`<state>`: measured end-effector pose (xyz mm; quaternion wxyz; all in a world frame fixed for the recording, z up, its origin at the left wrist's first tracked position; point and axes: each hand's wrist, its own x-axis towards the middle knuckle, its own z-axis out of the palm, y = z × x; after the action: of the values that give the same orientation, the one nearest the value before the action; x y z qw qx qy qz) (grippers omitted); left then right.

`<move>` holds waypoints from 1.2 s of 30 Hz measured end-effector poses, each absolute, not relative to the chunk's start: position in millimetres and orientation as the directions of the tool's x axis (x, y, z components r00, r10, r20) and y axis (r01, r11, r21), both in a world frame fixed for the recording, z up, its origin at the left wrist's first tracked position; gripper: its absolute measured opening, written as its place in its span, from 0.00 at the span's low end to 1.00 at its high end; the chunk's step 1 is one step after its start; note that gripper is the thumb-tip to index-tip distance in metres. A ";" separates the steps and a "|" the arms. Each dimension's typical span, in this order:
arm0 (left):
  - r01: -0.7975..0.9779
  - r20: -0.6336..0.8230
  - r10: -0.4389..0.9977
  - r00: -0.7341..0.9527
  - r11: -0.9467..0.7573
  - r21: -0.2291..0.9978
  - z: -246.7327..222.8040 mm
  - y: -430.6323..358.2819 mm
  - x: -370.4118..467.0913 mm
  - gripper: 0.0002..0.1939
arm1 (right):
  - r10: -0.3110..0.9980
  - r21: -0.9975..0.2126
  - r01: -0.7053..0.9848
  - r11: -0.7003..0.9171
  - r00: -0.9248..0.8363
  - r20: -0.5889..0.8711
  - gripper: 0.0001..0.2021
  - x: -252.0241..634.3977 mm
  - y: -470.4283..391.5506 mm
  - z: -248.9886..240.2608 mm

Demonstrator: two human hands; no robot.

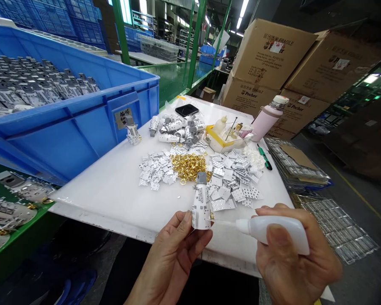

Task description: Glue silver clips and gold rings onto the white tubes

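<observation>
Held upright by its base, a white and grey plastic model part [202, 205] is between the thumb and fingers of my left hand [178, 250]. A small gold ring sits on the part's right side. My right hand [296, 262] squeezes a white glue bottle [281, 231], lying sideways with its thin nozzle pointing left at that gold ring; whether the tip touches cannot be made out. Behind the part lies a heap of gold rings [190, 166]. White flat plates are piled to its left [157, 169] and right [235, 178].
Several finished-looking model parts [180, 129] lie at the table's back near a black phone [187, 110]. A yellow-edged tray [220, 142] holds small bottles. A pink flask [268, 118] and green pen [264, 157] stand right. A blue crate [82, 135] borders the left; cartons [269, 55] rise behind.
</observation>
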<state>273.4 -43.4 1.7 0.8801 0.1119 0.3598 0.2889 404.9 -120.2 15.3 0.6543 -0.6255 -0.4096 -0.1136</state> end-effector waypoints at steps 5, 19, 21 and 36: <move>-0.447 -0.568 0.579 0.585 0.815 0.369 0.7 -41.9 272.7 0.02 | 0.334 -0.785 0.595 0.170 0.715 0.614 0.11 405.9 -117.7 17.6; -0.542 -0.645 0.675 0.358 0.713 0.446 2.9 -15.5 240.4 0.08 | 0.492 -0.841 0.395 -0.369 0.851 0.184 0.21 511.7 -162.4 -37.5; -0.564 -0.633 0.723 0.276 0.655 0.502 3.9 -8.7 232.1 0.10 | 0.460 -0.781 0.418 -0.464 0.867 0.190 0.21 513.2 -163.7 -42.5; -0.645 -0.577 0.791 0.201 0.551 0.530 1.1 1.7 211.5 0.10 | 0.869 -0.376 0.919 0.120 0.086 0.487 0.05 402.1 -36.4 7.8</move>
<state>211.5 1.7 1.1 0.7702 0.0859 0.4268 0.4662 402.1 -36.4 7.8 0.3231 -0.6622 -0.6750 -0.0384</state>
